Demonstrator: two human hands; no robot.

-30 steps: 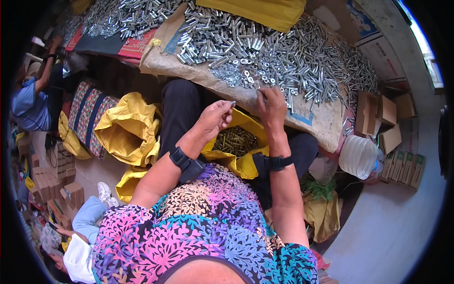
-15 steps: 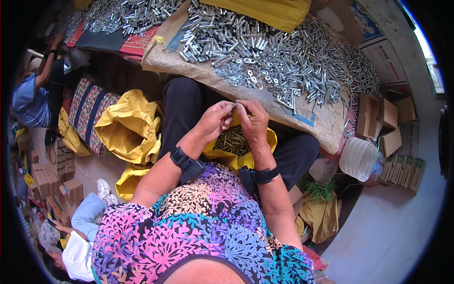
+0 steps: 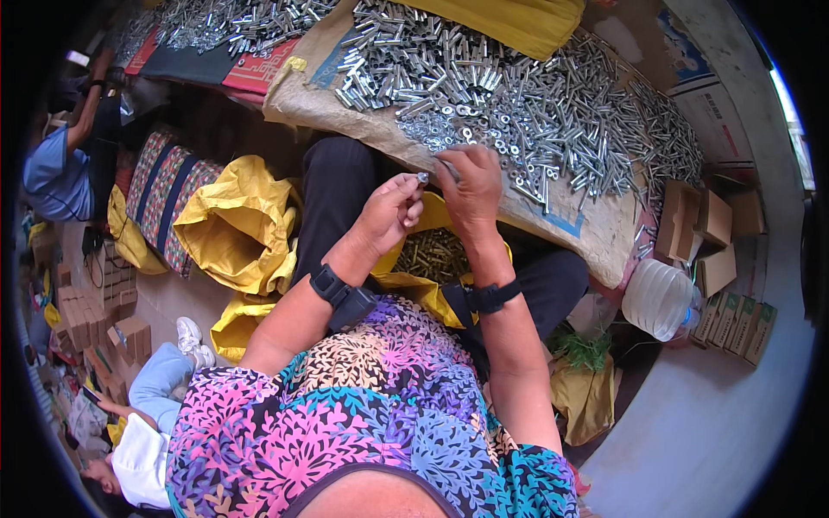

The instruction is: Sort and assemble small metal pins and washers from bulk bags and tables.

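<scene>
My left hand (image 3: pixel 389 210) is closed, pinching a small silver metal fastener (image 3: pixel 422 178) between thumb and fingertips; its exact kind is too small to tell. My right hand (image 3: pixel 473 183) is at the work surface's near edge, just right of the fastener, with its fingers bent together. Whatever those fingers hold, if anything, is hidden. Just beyond lie loose washers (image 3: pixel 467 134) and a broad heap of silver metal sleeves and bolts (image 3: pixel 553 108). Between my knees, below both hands, a yellow sack (image 3: pixel 406 282) holds many brassy-looking metal pieces (image 3: pixel 432 256).
An open yellow sack (image 3: pixel 237 220) stands left of my leg. To the right are a clear plastic jug (image 3: pixel 654 298), open cardboard boxes (image 3: pixel 680 217) and a row of small boxes (image 3: pixel 734 326). Two other people (image 3: pixel 60 177) are at the left.
My hands have moved apart. The right one has shifted slightly up and right toward the washers, while the left has stayed nearly in place, its small fastener now plainly showing.
</scene>
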